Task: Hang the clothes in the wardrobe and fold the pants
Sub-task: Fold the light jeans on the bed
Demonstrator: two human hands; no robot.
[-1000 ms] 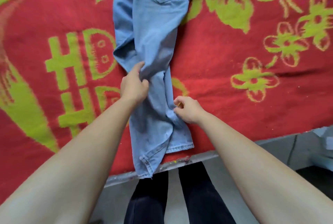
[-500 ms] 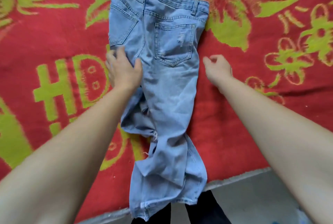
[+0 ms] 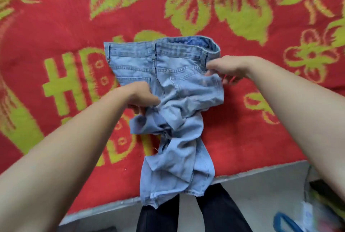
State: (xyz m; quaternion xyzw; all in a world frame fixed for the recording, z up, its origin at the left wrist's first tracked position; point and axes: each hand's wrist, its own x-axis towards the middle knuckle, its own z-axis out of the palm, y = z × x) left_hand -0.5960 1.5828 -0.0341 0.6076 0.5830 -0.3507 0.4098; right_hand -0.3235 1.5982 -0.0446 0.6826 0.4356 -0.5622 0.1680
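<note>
Handling light-blue jeans (image 3: pixel 186 101), lying rumpled on red-and-green blanket (image 3: pixel 56 26), waistband away, hems overhanging near edge. Gripping seat fabric with curled fingers of left hand (image 3: pixel 139 96); pinching right side below waistband with fingers of right hand (image 3: pixel 226 68).

A red blanket (image 3: pixel 242 129) patterned with yellow-green flowers, leaves and characters is covering the bed and filling most of the frame. A grey bed edge (image 3: pixel 261 173) is running along its lower border, rising toward the right. Below it, pale floor (image 3: pixel 261 200) is showing, with dark trouser legs (image 3: pixel 220 213) standing at bottom centre. In the lower right corner a blue curved object (image 3: pixel 285 222) and blurred clutter (image 3: pixel 326 203) are lying.
</note>
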